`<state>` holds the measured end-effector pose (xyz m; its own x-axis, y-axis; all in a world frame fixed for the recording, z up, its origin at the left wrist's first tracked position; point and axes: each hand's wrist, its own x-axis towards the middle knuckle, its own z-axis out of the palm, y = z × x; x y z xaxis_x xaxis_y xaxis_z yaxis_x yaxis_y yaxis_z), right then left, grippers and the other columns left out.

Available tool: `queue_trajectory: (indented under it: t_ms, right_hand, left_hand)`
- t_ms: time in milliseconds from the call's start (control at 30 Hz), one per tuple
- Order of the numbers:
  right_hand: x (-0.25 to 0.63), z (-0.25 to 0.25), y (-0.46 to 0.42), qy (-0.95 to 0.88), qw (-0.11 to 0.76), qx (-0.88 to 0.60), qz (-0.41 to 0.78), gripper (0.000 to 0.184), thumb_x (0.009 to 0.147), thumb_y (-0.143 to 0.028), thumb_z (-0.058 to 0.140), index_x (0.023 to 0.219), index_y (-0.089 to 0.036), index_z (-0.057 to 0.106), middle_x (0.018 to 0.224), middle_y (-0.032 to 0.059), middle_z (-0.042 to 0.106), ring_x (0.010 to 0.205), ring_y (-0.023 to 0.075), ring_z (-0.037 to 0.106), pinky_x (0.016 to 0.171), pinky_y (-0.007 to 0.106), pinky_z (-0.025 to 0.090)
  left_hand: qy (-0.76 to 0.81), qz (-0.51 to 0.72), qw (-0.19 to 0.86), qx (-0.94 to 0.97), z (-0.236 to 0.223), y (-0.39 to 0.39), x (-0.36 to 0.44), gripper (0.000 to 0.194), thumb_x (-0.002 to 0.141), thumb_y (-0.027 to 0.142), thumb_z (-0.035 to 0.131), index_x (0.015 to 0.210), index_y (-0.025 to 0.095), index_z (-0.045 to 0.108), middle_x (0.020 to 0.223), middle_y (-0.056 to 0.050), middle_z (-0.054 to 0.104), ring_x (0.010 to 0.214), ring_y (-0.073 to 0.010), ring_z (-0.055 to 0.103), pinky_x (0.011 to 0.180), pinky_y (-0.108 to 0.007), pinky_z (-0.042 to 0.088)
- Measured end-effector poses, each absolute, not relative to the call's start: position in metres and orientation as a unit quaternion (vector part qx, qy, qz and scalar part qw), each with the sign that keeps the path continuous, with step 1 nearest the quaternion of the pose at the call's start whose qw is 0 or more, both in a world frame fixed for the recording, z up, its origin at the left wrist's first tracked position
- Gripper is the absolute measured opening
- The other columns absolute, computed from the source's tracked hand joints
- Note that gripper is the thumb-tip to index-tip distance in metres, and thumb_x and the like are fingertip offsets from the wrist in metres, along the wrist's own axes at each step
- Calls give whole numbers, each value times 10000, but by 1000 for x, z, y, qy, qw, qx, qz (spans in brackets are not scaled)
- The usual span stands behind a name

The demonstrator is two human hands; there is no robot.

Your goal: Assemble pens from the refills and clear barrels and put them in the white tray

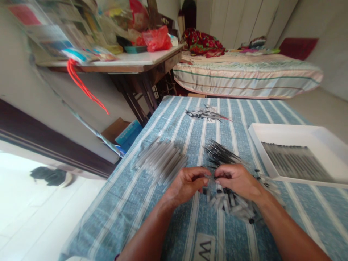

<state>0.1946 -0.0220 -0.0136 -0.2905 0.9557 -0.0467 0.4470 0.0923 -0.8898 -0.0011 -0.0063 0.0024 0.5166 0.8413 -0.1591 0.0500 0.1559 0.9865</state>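
Note:
My left hand and my right hand meet over the middle of the cloth, thumbs and fingers pinched. A small dark-tipped pen part shows faintly between the fingertips; its exact kind is blurred. Left of my hands lies a heap of grey translucent pen barrels. Just beyond my right hand is a bundle of black-tipped pen refills. Beneath and nearer than my right hand, clear pen caps with black ends are scattered, partly covered by that hand and forearm.
A white tray at the right holds a row of pens. Farther back on the striped cloth lies a loose pile of thin pen parts. A cluttered desk and a bed stand beyond.

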Motion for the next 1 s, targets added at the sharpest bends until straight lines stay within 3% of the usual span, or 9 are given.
queue_trajectory:
  t_ms: [133, 267, 1000]
  right_hand:
    - [194, -13, -26, -633, 357, -505, 466, 131, 708, -269, 619, 741, -145, 643, 608, -15, 574, 545, 92, 490, 505, 192, 397]
    - [188, -8, -28, -647, 377, -509, 426, 132, 707, -276, 626, 729, -153, 667, 619, 4, 609, 556, 104, 516, 508, 202, 413]
    - [187, -11, -28, -667, 344, -478, 456, 104, 732, -250, 622, 730, -157, 668, 578, -13, 607, 533, 97, 538, 505, 193, 408]
  left_hand:
    - [387, 286, 653, 585, 4, -7, 0, 133, 723, 178, 616, 808, 143, 713, 607, 0, 584, 490, -82, 481, 472, -198, 374]
    - [382, 282, 653, 589, 3, -6, 0, 115, 725, 195, 625, 794, 137, 697, 616, 1, 582, 497, -83, 483, 485, -200, 390]
    - [368, 239, 648, 623, -7, -5, -2, 102, 744, 219, 608, 757, 133, 662, 574, 15, 534, 490, -75, 462, 479, -181, 395]
